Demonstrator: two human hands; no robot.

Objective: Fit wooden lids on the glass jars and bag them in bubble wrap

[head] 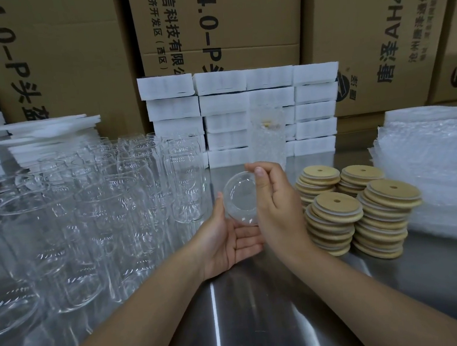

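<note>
A clear glass jar [240, 199] lies tipped between both hands, its round mouth or base facing me. My left hand [228, 239] cups it from below with the palm up. My right hand [275, 204] holds its right side, thumb near the rim. Stacks of round wooden lids [359, 207] with a centre hole stand just right of my right hand. Many empty glass jars [91, 214] stand upright at the left. A pile of bubble wrap bags [439, 174] lies at the far right. One jar wrapped in bubble wrap [268, 138] stands behind my hands.
The steel table [264, 322] runs toward me. White foam blocks [244, 115] are stacked at the back centre, with more foam sheets [45, 140] at the back left. Large cardboard boxes [221, 20] form a wall behind everything.
</note>
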